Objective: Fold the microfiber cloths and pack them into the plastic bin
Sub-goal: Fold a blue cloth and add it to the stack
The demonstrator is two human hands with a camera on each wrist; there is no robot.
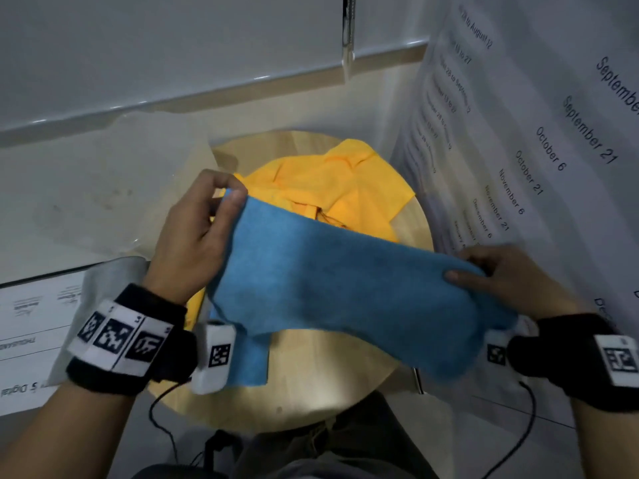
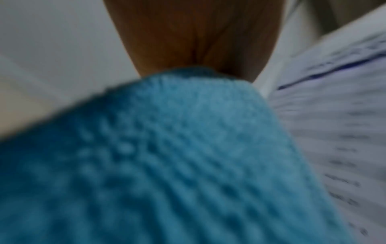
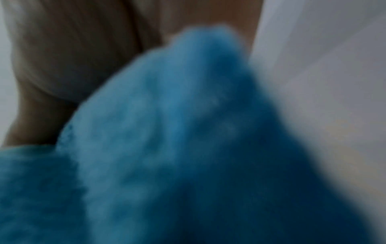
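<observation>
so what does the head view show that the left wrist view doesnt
Only the head view shows the whole scene: the right hand pinching the other end of the blue cloth, the yellow cloth lying behind it on the round wooden table, and a clear plastic bin to the left. Only the left wrist view shows the cloth's nubbly weave up close, though blurred. Both show the left hand gripping the blue cloth, and the printed sheet to the right.

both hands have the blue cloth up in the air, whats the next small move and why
Probably bring the left hand across toward the right hand to fold the blue cloth in half. It hangs stretched between both pinches above the round wooden table, with the yellow cloth lying unfolded behind.
</observation>
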